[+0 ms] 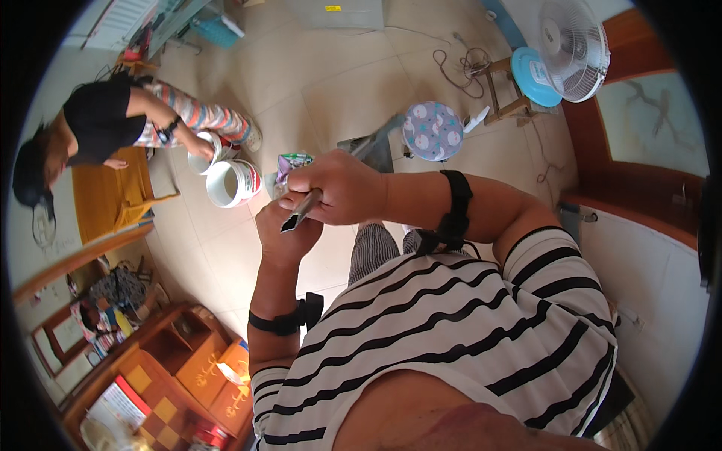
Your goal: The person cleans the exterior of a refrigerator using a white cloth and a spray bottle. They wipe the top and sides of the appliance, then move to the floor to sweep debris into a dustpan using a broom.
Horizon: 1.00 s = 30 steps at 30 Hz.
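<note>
My right hand (pixel 350 189) and my left hand (pixel 287 234) are both closed around a metal pole (pixel 303 209), close together in front of my chest. The pole's hollow, angled end points up towards me. My fists hide most of its length. Beyond my right hand, a blurred grey strip (pixel 378 135) slants over a dark flat object (pixel 378 158) on the floor; I cannot tell whether it belongs to the pole. A purple and green package (pixel 293 162) shows just behind my hands. To their left stands a white plastic bucket (pixel 225 189).
Another person (pixel 107 113) leans over a second white bucket (pixel 200 160), one hand at it. A round stool with a patterned cover (pixel 433 131) stands ahead right. Cables (pixel 465 67) lie near a wooden stool (pixel 502 107) and an electric fan (pixel 575 51). Wooden furniture (pixel 180 361) is at left.
</note>
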Motion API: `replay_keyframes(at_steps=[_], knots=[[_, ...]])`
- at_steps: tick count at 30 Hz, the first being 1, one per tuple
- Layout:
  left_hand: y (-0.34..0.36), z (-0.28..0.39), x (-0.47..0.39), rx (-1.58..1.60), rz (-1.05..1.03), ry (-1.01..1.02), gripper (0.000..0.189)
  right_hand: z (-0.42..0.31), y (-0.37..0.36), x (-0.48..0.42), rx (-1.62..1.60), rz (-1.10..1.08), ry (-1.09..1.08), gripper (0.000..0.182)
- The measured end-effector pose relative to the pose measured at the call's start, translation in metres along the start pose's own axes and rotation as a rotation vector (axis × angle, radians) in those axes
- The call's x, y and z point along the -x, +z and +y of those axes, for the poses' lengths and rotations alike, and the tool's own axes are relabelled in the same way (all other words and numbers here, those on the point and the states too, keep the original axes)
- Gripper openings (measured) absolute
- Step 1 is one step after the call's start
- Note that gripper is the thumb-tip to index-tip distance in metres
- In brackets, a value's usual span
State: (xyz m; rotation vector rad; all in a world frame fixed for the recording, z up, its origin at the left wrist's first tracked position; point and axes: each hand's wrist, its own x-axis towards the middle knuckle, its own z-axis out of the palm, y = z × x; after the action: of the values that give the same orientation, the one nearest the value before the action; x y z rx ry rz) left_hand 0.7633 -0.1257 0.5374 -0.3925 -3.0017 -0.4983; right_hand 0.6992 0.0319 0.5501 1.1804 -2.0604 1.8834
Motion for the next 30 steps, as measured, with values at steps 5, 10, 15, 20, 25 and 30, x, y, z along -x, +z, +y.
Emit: replay_keyframes(at_steps=[5,10,15,20,25,30], knots=[[0.014,-0.042,-0.079,-0.084,0.027,-0.004,0.015,0.057,-0.013,-0.059,0.178,-0.014,-0.018,0.03],[0.025,-0.078,-0.152,-0.157,-0.153,-0.002,0.02,0.108,-0.023,-0.1,0.454,-0.053,0.064,0.014],[0.023,-0.091,-0.236,0.003,-0.078,0.034,0.027,0.149,-0.07,-0.137,0.428,0.253,-0.029,0.016],[0.035,-0.135,-0.318,0.016,-0.04,-0.011,0.037,0.182,-0.175,-0.151,0.416,0.705,0.176,0.012],[0.035,-0.144,-0.388,0.109,-0.03,-0.017,0.03,0.241,-0.284,-0.139,0.552,0.66,0.061,0.005],[0.033,-0.137,-0.456,0.256,-0.102,-0.073,0.022,0.267,-0.357,-0.116,0.625,0.849,0.289,0.018]])
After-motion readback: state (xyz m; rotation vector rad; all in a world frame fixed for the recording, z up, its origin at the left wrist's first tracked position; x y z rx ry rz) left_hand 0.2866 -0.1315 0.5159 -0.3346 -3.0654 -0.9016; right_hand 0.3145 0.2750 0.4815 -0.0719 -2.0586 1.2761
